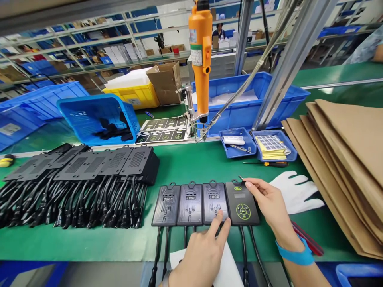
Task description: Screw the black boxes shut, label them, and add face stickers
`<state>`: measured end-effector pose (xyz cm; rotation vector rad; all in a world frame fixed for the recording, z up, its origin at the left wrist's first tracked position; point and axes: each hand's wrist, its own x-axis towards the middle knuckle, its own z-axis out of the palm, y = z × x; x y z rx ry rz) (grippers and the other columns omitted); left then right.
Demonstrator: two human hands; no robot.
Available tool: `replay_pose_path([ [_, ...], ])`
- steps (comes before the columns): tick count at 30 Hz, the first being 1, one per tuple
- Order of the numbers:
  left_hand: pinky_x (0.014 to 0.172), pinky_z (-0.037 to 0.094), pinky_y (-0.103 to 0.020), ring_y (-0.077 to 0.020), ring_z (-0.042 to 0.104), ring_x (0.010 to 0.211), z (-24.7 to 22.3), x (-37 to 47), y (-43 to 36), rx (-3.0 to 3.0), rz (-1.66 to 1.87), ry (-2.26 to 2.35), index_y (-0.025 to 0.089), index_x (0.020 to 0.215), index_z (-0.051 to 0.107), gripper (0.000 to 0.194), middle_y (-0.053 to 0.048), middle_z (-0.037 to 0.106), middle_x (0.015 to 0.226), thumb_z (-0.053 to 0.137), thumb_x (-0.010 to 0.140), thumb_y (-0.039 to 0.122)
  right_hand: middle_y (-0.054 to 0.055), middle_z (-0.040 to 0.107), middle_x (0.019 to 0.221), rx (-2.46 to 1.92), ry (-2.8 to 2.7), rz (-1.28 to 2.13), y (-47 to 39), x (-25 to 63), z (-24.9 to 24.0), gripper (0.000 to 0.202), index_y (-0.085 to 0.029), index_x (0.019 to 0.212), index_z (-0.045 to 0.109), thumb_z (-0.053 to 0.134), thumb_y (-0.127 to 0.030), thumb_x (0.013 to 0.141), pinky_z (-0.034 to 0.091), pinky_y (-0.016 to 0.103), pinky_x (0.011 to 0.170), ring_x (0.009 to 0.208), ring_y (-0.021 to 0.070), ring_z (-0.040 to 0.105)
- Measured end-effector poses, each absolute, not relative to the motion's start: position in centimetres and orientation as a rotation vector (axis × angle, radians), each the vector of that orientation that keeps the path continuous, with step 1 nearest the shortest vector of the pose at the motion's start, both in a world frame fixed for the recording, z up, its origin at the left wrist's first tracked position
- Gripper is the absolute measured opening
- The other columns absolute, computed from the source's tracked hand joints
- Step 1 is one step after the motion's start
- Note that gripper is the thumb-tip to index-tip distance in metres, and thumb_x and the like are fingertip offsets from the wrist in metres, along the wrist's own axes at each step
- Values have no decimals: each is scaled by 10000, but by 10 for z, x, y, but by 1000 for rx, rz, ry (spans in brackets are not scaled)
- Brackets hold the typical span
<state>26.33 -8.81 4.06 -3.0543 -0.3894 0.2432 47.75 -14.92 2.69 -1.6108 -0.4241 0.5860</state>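
Note:
Four black controller boxes lie in a row on the green bench. The rightmost box (241, 204) carries a dark label with a green ring; the third box (213, 197) shows its bare display and buttons. My left hand (205, 247) rests with its fingertips at the lower edges of these two boxes, its index and middle fingers apart. At the top right corner of the labelled box, my right hand (265, 195) pinches a thin pointed metal tool (241, 177). A white sheet (229, 265) lies partly under my left hand.
Stacked black boxes with cables (103, 163) are at left. An orange electric screwdriver (201, 59) hangs above the bench. Small blue trays (237, 151), a screwdriver (273, 164), a white glove (296, 193) and brown cardboard (338, 171) are at right.

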Motion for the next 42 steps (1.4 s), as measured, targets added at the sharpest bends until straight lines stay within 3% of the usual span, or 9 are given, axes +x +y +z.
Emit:
replay_pose_path([
  [10,448,595,-323,-165,677,508,42,264,-88,-3062,271,-381,194,1478,456,784,-146,480,1496,474,724,-19,56,740,805,-1628,-435,586,-152,478,25,372,-207,878,775,770,-533,699,502,265,612,708,176,638],
  [17,455,584,-327,-170,675,492,41,261,-90,-3075,224,-351,266,1491,435,823,-206,476,1483,519,718,-4,60,725,801,-1644,-424,593,-153,478,24,394,-196,899,769,762,-539,703,512,276,609,699,178,627],
  [25,452,570,-324,-183,679,508,41,264,-89,-3115,243,-317,237,1497,423,790,-257,473,1469,569,744,48,1,547,669,-1777,-571,457,-153,477,21,346,-183,942,762,714,-453,731,435,264,543,591,127,491],
  [42,428,544,-303,-176,665,489,42,266,-89,-3132,222,-281,213,1481,449,698,-271,518,1424,570,801,107,0,554,653,-1830,-637,402,-153,477,18,332,-192,963,769,683,-441,761,418,272,528,561,127,476],
])
